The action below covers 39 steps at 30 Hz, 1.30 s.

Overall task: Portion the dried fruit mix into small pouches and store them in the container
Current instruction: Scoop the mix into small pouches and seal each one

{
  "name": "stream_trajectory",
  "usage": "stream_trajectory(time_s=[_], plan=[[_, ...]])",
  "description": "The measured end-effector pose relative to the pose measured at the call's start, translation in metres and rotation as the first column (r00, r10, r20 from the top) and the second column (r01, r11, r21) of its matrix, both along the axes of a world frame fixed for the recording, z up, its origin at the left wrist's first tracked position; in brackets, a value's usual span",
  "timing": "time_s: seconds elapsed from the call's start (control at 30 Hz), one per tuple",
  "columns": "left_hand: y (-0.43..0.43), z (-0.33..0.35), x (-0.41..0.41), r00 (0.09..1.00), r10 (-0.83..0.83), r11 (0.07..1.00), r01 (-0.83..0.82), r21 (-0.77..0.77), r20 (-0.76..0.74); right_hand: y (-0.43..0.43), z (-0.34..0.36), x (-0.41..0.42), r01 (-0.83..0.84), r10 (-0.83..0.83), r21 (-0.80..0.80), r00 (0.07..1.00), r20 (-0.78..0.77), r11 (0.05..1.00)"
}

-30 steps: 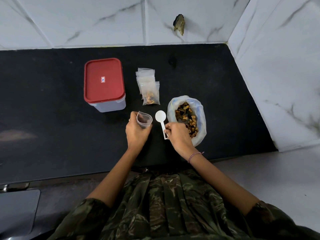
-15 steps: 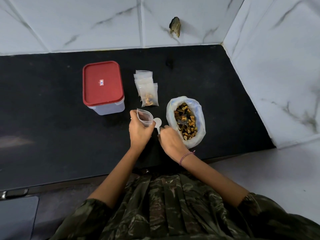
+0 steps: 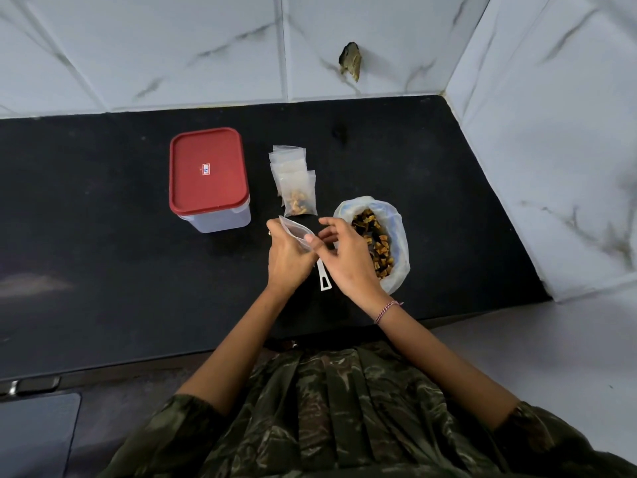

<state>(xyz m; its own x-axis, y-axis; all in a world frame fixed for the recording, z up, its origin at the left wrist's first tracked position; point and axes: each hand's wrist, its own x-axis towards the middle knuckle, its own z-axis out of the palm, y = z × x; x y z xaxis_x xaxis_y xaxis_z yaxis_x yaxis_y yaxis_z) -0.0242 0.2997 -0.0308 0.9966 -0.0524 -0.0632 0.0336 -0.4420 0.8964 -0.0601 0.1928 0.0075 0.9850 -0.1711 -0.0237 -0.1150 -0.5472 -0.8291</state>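
Observation:
My left hand (image 3: 287,257) grips a small clear pouch (image 3: 295,231) by its side, just above the black counter. My right hand (image 3: 350,258) hovers right beside it with fingers loosely spread toward the pouch's mouth, holding nothing. The white spoon (image 3: 324,279) lies on the counter between my hands; only its handle shows. To the right, an open plastic bag (image 3: 396,222) holds the dried fruit mix (image 3: 377,244). A stack of pouches (image 3: 291,167) lies behind my hands, the front one (image 3: 300,203) with fruit in it. The container with a red lid (image 3: 208,170) stands shut at the left.
The black counter (image 3: 103,219) runs left to right, with marble-tiled walls behind and a wall corner at the right. A dark chip (image 3: 351,63) marks the back wall. The counter's front edge is close to my body.
My right hand has let go of the spoon, which now lies on the counter, and has moved to the pouch. My left hand kept holding the pouch.

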Motion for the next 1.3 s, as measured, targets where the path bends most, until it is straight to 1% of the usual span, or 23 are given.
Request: stream_trajectory(time_s=[0.07,0.13,0.33,0.37,0.43,0.47,0.5,0.53,0.57,0.6,0.63,0.67,0.73,0.8,0.9,0.97,1.07,1.2,1.3], plan=[[-0.001,0.001,0.002,1.000,0.008,1.000,-0.007,0.029,-0.021,0.001,-0.001,-0.001,-0.001,0.001,0.003,1.000,-0.014,1.000],[-0.001,0.001,0.003,1.000,0.009,0.997,-0.007,0.077,-0.017,-0.001,-0.003,-0.001,0.005,-0.005,-0.033,1.000,-0.004,0.999],[0.001,0.006,0.003,0.999,-0.005,0.977,-0.003,0.215,0.038,-0.010,-0.004,0.004,0.025,-0.013,-0.137,0.996,0.089,0.990],[0.000,0.007,0.003,0.998,-0.012,0.969,-0.002,0.247,0.054,-0.012,-0.003,0.004,0.034,-0.022,-0.137,0.995,0.093,0.990],[0.000,0.010,0.003,0.998,-0.023,0.966,0.008,0.257,0.057,-0.015,-0.001,0.006,0.062,-0.053,-0.108,0.995,0.086,0.992],[0.001,0.012,0.002,0.999,-0.031,0.974,0.022,0.227,0.038,-0.016,0.001,0.007,0.076,-0.069,-0.081,0.994,0.084,0.994],[0.003,0.014,0.001,0.999,-0.042,0.989,0.039,0.141,0.019,-0.017,0.002,0.009,0.091,-0.088,-0.039,0.993,0.077,0.995],[0.005,0.016,-0.001,0.999,-0.052,0.999,0.052,-0.006,0.005,-0.018,0.002,0.010,0.108,-0.109,0.023,0.992,0.061,0.994],[0.007,0.016,-0.002,0.999,-0.053,0.981,0.052,-0.189,-0.001,-0.019,0.004,0.011,0.131,-0.134,0.102,0.990,0.031,0.986],[0.008,0.017,-0.004,0.999,-0.041,0.939,0.040,-0.342,0.005,-0.020,0.005,0.013,0.152,-0.154,0.191,0.988,-0.002,0.970],[0.009,0.019,-0.005,1.000,-0.017,0.895,0.026,-0.446,0.023,-0.021,0.007,0.014,0.169,-0.166,0.272,0.986,-0.031,0.947],[0.010,0.023,-0.005,0.999,0.010,0.869,0.012,-0.494,0.043,-0.021,0.008,0.016,0.180,-0.172,0.326,0.984,-0.053,0.928],[0.009,0.029,-0.004,0.996,0.049,0.841,-0.002,-0.541,0.073,-0.021,0.011,0.017,0.197,-0.175,0.393,0.980,-0.091,0.898],[0.008,0.033,-0.002,0.994,0.088,0.832,-0.039,-0.554,0.062,-0.020,0.014,0.018,0.205,-0.171,0.476,0.979,-0.114,0.855],[0.006,0.037,0.001,0.992,0.119,0.825,-0.075,-0.561,0.043,-0.015,0.016,0.020,0.237,-0.199,0.614,0.971,-0.130,0.753],[0.005,0.037,0.002,0.989,0.144,0.816,-0.099,-0.570,0.035,-0.010,0.015,0.021,0.217,-0.181,0.683,0.975,-0.126,0.698],[0.002,0.036,0.002,0.991,0.133,0.808,-0.093,-0.583,0.026,0.002,0.015,0.021,0.164,-0.108,0.693,0.986,-0.124,0.702],[-0.002,0.040,-0.001,0.987,0.155,0.797,-0.109,-0.594,0.028,0.011,0.019,0.023,0.200,-0.146,0.745,0.980,-0.138,0.636],[-0.006,0.041,-0.003,0.982,0.189,0.796,-0.138,-0.590,0.026,0.012,0.018,0.024,0.223,-0.183,0.759,0.973,-0.138,0.612]])
